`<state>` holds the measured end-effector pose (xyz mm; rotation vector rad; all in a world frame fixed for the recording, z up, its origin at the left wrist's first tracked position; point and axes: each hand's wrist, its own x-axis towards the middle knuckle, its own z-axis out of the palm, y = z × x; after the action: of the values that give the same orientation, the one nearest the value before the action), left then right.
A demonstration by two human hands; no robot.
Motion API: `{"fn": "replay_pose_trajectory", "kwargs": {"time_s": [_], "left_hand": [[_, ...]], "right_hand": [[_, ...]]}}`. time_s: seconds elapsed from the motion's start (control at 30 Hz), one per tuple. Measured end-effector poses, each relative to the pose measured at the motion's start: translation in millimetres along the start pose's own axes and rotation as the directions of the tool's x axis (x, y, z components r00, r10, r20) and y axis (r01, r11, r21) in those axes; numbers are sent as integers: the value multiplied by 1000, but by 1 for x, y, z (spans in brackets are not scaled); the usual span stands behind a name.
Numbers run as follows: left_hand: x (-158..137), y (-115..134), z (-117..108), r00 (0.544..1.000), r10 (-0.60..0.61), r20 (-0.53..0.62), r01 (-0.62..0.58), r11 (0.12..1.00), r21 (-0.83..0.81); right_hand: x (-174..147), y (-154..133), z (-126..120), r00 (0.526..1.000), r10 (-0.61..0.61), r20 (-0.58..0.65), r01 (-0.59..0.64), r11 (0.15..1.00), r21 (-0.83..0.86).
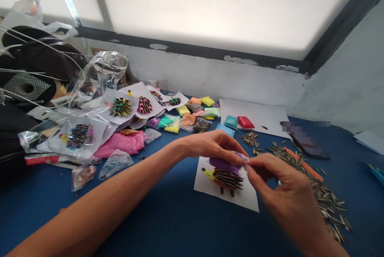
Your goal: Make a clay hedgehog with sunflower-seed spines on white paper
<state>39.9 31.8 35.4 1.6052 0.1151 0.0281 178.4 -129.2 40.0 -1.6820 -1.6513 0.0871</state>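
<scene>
Purple clay packet, one: above the near white card; left hand pinching its body, right hand pinching its clear wrapper end.
Seed hedgehog, one, on that card: yellow head, seed spines and two dark feet done; back partly hidden. Judged part-finished: coloured dots, as on the far-left pieces, not made out.
Sunflower seeds, right: heaped, uncounted.
Orange strip, one, among them.
Phone, one, far right.
Red packet, one; teal packet, one, far.
Dotted hedgehogs, left: five visible.
Tabletop, blue, one.
</scene>
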Motion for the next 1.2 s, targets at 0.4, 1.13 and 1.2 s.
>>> {"fn": "replay_pose_trajectory", "kwargs": {"time_s": [0.4,1.13,1.2], "left_hand": [[0,-26,-28,962,-65,-265,-14,959,-283],[-8,-45,-52,881,-39,-472,-161,912,-376],[-7,-46,-52,883,-31,-468,-169,910,-378]], "right_hand": [[10,-1,-12,959,285,1,-272,914,302],[11,3,-7,832,426,356,-551,707,444],[12,1,-7,828,432,359,-558,698,448]]}}
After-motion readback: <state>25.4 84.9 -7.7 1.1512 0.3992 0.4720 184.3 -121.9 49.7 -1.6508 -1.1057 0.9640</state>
